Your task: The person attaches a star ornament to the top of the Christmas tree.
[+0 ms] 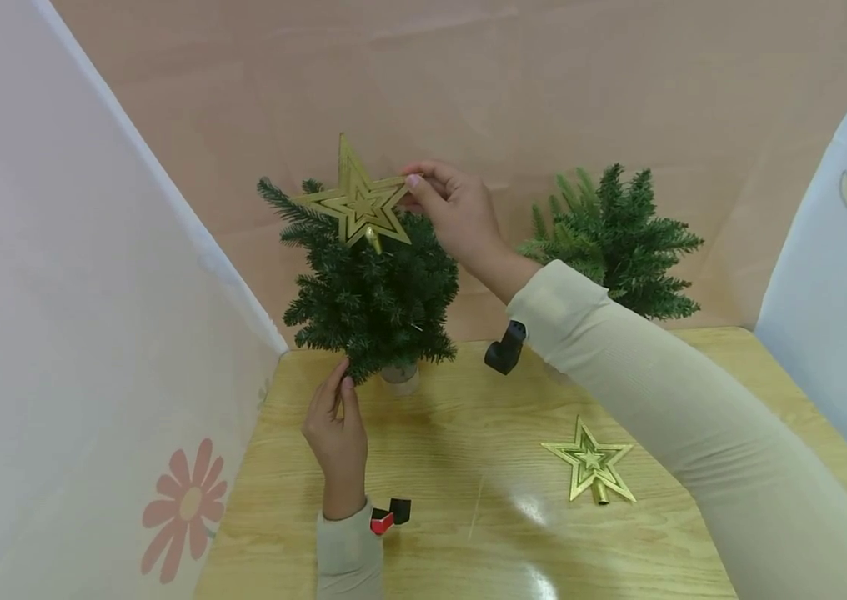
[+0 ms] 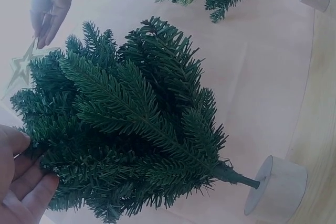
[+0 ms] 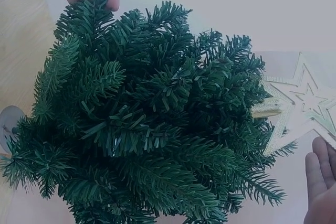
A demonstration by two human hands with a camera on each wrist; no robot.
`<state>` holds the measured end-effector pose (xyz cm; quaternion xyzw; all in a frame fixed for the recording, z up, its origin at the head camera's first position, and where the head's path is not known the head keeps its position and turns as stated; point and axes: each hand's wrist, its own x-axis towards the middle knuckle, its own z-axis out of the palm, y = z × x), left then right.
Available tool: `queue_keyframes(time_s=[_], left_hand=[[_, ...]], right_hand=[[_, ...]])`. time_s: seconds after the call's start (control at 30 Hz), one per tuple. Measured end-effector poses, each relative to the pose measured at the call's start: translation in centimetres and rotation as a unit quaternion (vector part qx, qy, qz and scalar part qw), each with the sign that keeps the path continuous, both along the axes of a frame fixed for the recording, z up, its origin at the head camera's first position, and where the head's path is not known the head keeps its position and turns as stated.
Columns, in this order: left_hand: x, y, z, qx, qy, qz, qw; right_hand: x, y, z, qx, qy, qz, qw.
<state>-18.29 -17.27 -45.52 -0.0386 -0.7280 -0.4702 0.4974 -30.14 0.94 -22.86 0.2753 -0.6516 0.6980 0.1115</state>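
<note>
A gold star tree topper [image 1: 360,200] is at the top of a small artificial Christmas tree [image 1: 378,300]. My right hand [image 1: 457,204] pinches one point of that star between thumb and fingers. The star's short socket [image 3: 266,109] faces the upper branches in the right wrist view, and its lower end is partly hidden by needles. Down at the tree's lower left, my left hand [image 1: 337,425] pinches a branch tip between thumb and fingers. In the left wrist view, the tree's trunk stands in a round pale wooden base [image 2: 276,190].
A second small tree [image 1: 626,242] stands at the back right, partly behind my right forearm. Another gold star topper [image 1: 590,461] lies on the wooden table [image 1: 461,533]. A white panel [image 1: 93,292] with a pink flower rises at the left; a peach backdrop [image 1: 513,92] hangs behind.
</note>
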Motion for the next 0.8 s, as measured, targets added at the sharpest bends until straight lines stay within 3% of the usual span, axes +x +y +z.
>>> queue_keyframes(time_s=[0.17, 0.33, 0.57, 0.8], left_hand=[[0.5, 0.6, 1.1, -0.006, 0.003, 0.004, 1.0000], [1.5, 1.2, 2.4, -0.004, 0.001, 0.009, 1.0000], [1.0, 0.7, 1.8, 0.002, -0.005, 0.010, 0.9999], [1.2, 0.8, 2.0, 0.002, -0.010, 0.007, 0.9999]], right_hand=[[0.0, 0.2, -0.1, -0.001, -0.002, -0.005, 1.000], [0.0, 0.2, -0.1, -0.030, -0.018, 0.016, 0.999], [-0.1, -0.1, -0.3, -0.053, -0.052, 0.044, 0.996], [-0.2, -0.3, -0.5, -0.059, -0.061, 0.058, 0.995]])
